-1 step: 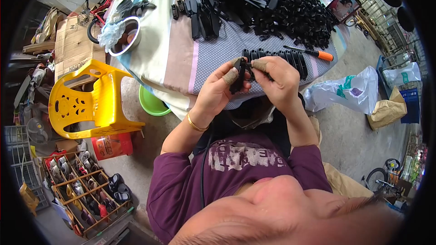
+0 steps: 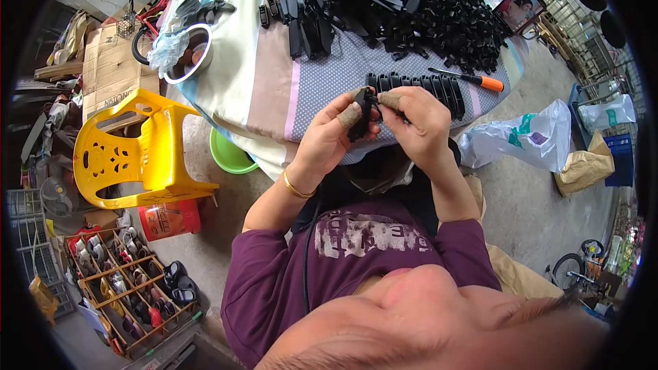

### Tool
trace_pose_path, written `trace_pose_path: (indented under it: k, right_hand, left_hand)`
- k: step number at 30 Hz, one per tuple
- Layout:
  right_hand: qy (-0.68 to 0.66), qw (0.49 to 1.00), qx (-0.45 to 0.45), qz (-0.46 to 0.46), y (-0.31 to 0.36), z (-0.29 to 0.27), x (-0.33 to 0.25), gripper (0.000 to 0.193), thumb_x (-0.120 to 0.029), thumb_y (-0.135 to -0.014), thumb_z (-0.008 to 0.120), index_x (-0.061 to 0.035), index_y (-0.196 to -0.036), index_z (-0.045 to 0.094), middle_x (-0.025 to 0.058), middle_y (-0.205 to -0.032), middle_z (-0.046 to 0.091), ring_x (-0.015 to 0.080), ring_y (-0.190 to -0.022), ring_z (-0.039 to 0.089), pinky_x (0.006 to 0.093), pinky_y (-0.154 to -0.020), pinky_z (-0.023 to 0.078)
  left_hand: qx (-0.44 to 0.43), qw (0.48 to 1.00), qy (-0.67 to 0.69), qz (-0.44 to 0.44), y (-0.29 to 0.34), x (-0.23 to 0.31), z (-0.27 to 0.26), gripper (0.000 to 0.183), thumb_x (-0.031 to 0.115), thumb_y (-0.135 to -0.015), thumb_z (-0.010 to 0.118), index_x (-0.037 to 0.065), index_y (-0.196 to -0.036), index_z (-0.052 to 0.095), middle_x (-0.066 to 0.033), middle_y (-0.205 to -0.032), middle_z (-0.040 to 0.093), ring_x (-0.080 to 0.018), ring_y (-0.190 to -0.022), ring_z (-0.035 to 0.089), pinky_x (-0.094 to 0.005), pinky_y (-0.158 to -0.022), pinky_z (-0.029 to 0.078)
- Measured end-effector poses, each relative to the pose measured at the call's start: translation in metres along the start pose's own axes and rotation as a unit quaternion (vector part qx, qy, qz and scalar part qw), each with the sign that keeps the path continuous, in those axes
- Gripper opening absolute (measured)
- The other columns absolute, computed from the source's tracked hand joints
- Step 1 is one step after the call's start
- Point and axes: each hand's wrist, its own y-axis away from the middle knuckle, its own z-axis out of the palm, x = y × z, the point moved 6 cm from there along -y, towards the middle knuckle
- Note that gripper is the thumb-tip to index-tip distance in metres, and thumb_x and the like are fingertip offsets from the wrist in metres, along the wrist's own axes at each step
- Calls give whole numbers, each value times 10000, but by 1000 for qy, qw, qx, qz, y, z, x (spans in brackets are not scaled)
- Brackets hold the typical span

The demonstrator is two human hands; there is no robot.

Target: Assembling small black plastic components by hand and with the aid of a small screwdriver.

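My left hand (image 2: 332, 130) grips a small, elongated black plastic part (image 2: 360, 115) between thumb and fingers, just above the table's near edge. From the other side, my right hand (image 2: 419, 120) pinches the same part's right side; whether a second small piece sits in these fingertips I cannot tell. Brown tape or finger covers wrap the thumb and some fingers. Just beyond my hands lies a row of similar black parts (image 2: 449, 96), set side by side. An orange-and-black screwdriver (image 2: 491, 83) rests to the right of that row.
Across the table's far side spreads a large heap of black plastic parts (image 2: 391, 7). A white basin (image 2: 203, 68) stands at the left of the tablecloth (image 2: 271, 89). On the floor are a yellow chair (image 2: 157, 151), a green basin (image 2: 229, 154) and a white plastic bag (image 2: 528, 137).
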Motion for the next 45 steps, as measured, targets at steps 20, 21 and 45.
trace_pose_path:
  k: [20,21,45]
  right_hand:
    - [16,995,-84,-50,10,21,-19,235,-25,-729,604,59,-949,620,127,-916,563,255,-763,550,336,-647,460]
    - [18,995,-84,-48,10,21,-19,235,-25,-729,604,59,-949,620,127,-916,563,255,-763,550,336,-647,460]
    - [392,865,-153,274,-16,-55,152,182,-237,-760,651,-117,-890,695,108,-839,665,288,-793,633,367,-701,488]
  left_hand:
    - [26,977,-174,121,7,6,-8,408,47,-874,561,-24,-1265,468,-49,-1107,580,-92,-973,542,-221,-830,457]
    - [25,977,-173,119,8,7,-6,408,47,-874,561,-24,-1265,468,-49,-1107,580,-92,-973,542,-221,-830,457]
    - [76,699,-687,183,-33,48,-7,345,47,-811,581,-2,-1149,541,-138,-936,485,-228,-777,510,-310,-698,438]
